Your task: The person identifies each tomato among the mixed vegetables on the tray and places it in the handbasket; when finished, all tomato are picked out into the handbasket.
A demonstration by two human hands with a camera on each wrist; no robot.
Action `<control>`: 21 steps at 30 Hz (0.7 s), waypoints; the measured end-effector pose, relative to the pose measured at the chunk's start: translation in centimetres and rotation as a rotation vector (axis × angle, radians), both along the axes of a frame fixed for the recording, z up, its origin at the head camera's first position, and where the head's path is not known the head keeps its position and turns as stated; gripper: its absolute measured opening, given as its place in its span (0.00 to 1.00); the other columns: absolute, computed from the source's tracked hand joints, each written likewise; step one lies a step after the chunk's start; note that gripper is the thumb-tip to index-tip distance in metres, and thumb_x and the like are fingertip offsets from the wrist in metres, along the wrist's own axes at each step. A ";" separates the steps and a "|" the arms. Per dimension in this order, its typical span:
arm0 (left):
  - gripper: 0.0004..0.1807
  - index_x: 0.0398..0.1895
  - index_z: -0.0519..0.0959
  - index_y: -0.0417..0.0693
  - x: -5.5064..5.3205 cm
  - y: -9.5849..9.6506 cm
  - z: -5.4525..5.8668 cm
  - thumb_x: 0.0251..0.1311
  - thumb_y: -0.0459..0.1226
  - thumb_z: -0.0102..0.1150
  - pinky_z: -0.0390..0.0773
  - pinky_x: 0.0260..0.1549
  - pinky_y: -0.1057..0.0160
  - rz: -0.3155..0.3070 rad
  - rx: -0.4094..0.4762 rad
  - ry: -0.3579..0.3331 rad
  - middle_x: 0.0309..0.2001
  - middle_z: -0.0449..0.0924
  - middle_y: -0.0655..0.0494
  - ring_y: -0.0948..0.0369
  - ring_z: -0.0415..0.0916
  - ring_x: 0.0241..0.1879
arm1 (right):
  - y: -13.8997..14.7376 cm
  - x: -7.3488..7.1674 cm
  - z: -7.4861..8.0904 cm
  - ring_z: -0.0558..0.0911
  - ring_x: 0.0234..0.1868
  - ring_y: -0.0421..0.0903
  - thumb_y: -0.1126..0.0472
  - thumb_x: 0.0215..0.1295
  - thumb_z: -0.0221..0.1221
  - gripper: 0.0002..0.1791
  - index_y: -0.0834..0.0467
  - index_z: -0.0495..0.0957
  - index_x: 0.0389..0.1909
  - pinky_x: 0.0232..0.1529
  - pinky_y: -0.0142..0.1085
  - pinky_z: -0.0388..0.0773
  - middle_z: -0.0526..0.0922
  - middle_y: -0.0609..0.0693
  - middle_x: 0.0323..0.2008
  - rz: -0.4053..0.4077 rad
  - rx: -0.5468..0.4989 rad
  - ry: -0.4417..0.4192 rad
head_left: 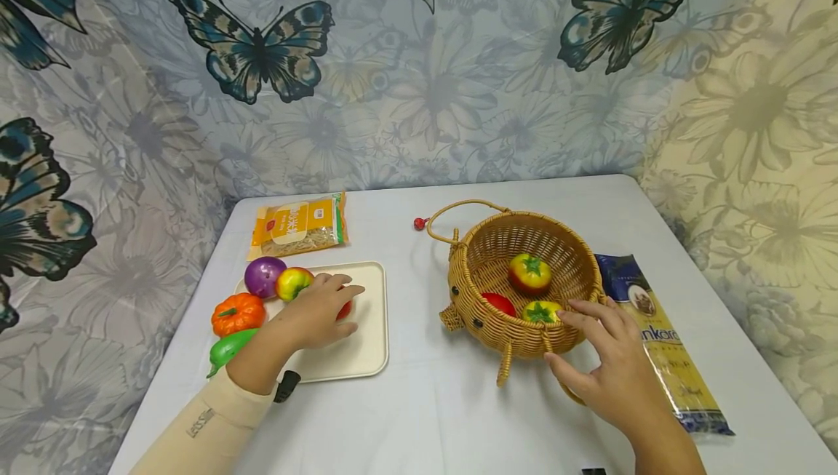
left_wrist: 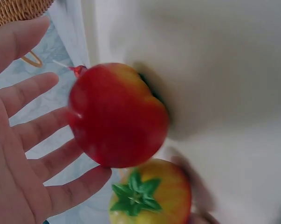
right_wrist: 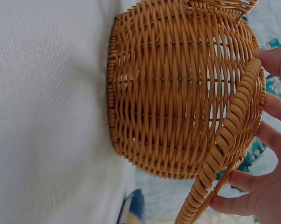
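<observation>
My left hand (head_left: 317, 311) reaches over the cream tray (head_left: 372, 337) with its fingers spread. In the left wrist view its fingertips are right at a smooth red toy fruit (left_wrist: 117, 116), and a red-yellow toy fruit with a green leafy top (left_wrist: 135, 193) sits beside that one. My right hand (head_left: 612, 358) holds the near right rim of the wicker basket (head_left: 517, 345), thumb outside and fingers over the edge. Inside the basket lie a red-yellow fruit (head_left: 529, 275), a red fruit (head_left: 500, 304) and another green-topped fruit (head_left: 542, 312). The basket's coiled handle (right_wrist: 224, 135) hangs down beside the right hand.
A purple round vegetable (head_left: 265, 276), an orange pumpkin (head_left: 238, 314) and a green vegetable (head_left: 230, 350) lie at the tray's left side. Behind the tray lies an orange grain bag (head_left: 297, 226). A blue and gold bag (head_left: 677, 358) lies right of the basket.
</observation>
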State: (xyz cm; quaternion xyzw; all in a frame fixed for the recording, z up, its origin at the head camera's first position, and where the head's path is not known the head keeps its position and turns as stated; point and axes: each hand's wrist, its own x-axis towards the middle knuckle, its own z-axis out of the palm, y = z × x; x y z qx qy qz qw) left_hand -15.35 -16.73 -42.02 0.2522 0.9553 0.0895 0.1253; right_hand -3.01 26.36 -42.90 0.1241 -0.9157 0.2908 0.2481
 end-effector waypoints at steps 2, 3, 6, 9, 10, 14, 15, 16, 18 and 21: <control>0.34 0.72 0.72 0.52 -0.1 -0.3 -0.2 0.63 0.49 0.68 0.72 0.64 0.39 0.004 -0.004 -0.010 0.70 0.68 0.42 0.42 0.64 0.67 | 0.0 0.0 0.0 0.67 0.64 0.73 0.60 0.39 0.78 0.31 0.57 0.84 0.51 0.70 0.68 0.57 0.79 0.58 0.58 -0.001 0.000 -0.001; 0.34 0.72 0.72 0.52 -0.1 -0.5 -0.3 0.63 0.49 0.68 0.73 0.63 0.39 0.008 -0.003 -0.017 0.70 0.68 0.42 0.42 0.64 0.67 | 0.0 0.0 0.0 0.67 0.64 0.73 0.60 0.39 0.78 0.32 0.57 0.84 0.51 0.71 0.67 0.57 0.79 0.58 0.58 -0.001 0.001 0.000; 0.34 0.72 0.72 0.51 -0.3 -0.8 -0.5 0.63 0.48 0.68 0.76 0.61 0.39 0.021 0.009 -0.042 0.70 0.67 0.41 0.41 0.63 0.66 | 0.0 0.0 0.0 0.67 0.64 0.73 0.60 0.39 0.78 0.32 0.57 0.84 0.51 0.71 0.66 0.56 0.79 0.58 0.57 0.000 0.003 0.006; 0.34 0.72 0.72 0.50 -0.5 -1.1 -0.7 0.63 0.46 0.68 0.78 0.58 0.39 0.035 0.019 -0.057 0.71 0.66 0.40 0.40 0.64 0.65 | 0.0 0.0 0.1 0.67 0.63 0.71 0.60 0.39 0.78 0.31 0.57 0.84 0.51 0.66 0.69 0.59 0.79 0.57 0.58 -0.003 -0.002 -0.014; 0.33 0.71 0.72 0.50 -0.6 -1.1 -0.7 0.63 0.45 0.68 0.78 0.57 0.39 0.040 0.020 -0.061 0.71 0.66 0.40 0.39 0.64 0.64 | 0.0 0.0 0.1 0.67 0.63 0.70 0.60 0.39 0.79 0.31 0.56 0.84 0.51 0.64 0.70 0.60 0.79 0.57 0.58 -0.005 -0.005 -0.023; 0.31 0.71 0.72 0.50 -0.7 -1.3 -0.8 0.65 0.42 0.67 0.80 0.55 0.38 0.053 0.009 -0.077 0.72 0.64 0.39 0.38 0.65 0.63 | 0.0 0.2 0.1 0.66 0.64 0.72 0.60 0.40 0.79 0.31 0.56 0.84 0.51 0.66 0.71 0.59 0.79 0.58 0.58 -0.015 -0.008 -0.047; 0.31 0.71 0.72 0.50 -0.7 -1.4 -0.9 0.65 0.41 0.66 0.80 0.55 0.38 0.055 0.007 -0.081 0.72 0.64 0.39 0.37 0.65 0.63 | 0.0 0.2 0.1 0.66 0.65 0.73 0.60 0.40 0.78 0.31 0.55 0.84 0.51 0.68 0.69 0.58 0.79 0.58 0.58 -0.017 -0.006 -0.045; 0.31 0.71 0.72 0.51 -0.7 -1.4 -0.9 0.65 0.40 0.66 0.79 0.55 0.37 0.057 0.005 -0.085 0.72 0.64 0.39 0.37 0.65 0.64 | 0.0 0.2 0.1 0.65 0.65 0.73 0.60 0.40 0.78 0.31 0.55 0.84 0.51 0.70 0.68 0.56 0.79 0.58 0.58 -0.018 -0.002 -0.042; 0.31 0.72 0.71 0.51 -0.8 -1.5 -1.0 0.65 0.38 0.66 0.79 0.56 0.37 0.064 0.007 -0.093 0.72 0.63 0.39 0.37 0.64 0.65 | 0.0 0.2 0.0 0.65 0.66 0.74 0.60 0.39 0.78 0.31 0.56 0.84 0.51 0.73 0.65 0.54 0.79 0.58 0.58 -0.016 0.003 -0.031; 0.32 0.73 0.71 0.52 -0.9 -1.6 -1.1 0.65 0.36 0.66 0.78 0.58 0.37 0.075 0.009 -0.100 0.73 0.62 0.40 0.37 0.63 0.66 | -0.1 0.2 0.0 0.65 0.66 0.74 0.60 0.39 0.79 0.31 0.56 0.84 0.51 0.74 0.64 0.54 0.79 0.58 0.58 -0.011 0.006 -0.021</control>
